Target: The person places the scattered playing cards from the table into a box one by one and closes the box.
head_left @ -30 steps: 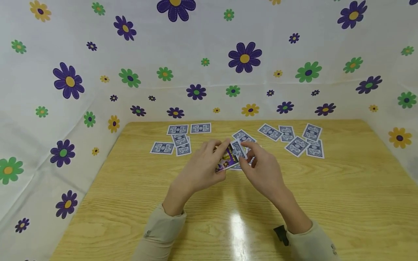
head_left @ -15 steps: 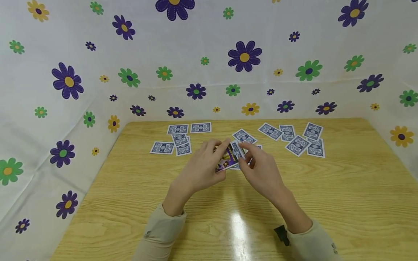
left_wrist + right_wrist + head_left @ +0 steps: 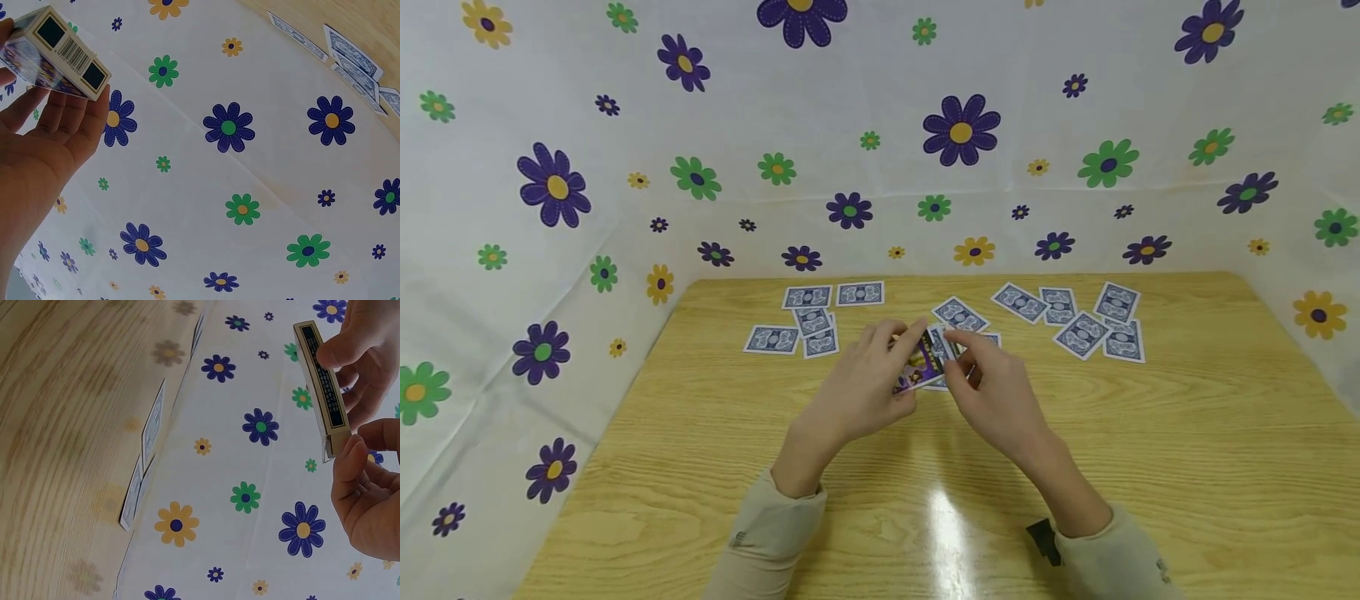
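Observation:
In the head view my left hand (image 3: 857, 387) grips a purple printed playing-card box (image 3: 917, 368), tilted above the table. Blue-backed playing cards (image 3: 939, 342) stick out of the box's right end. My right hand (image 3: 1003, 392) pinches those cards by their outer end with thumb and forefinger. The left wrist view shows the box's barcoded end (image 3: 72, 56) beyond the left hand (image 3: 53, 137). In the right wrist view, the box's narrow dark-lettered side (image 3: 322, 381) is visible, with the right thumb and forefinger at its lower end. How many cards are held is hidden.
Several face-down cards (image 3: 773, 339) lie at the left of the wooden table (image 3: 700, 467), and several more (image 3: 1082, 335) at the right. A loose card (image 3: 960, 314) lies just behind the hands; others are partly covered below. Flowered cloth (image 3: 880, 125) walls the back and sides.
My right hand has shifted slightly left towards the box, and the cards have slid further into it, so less of them shows. The left hand keeps its hold.

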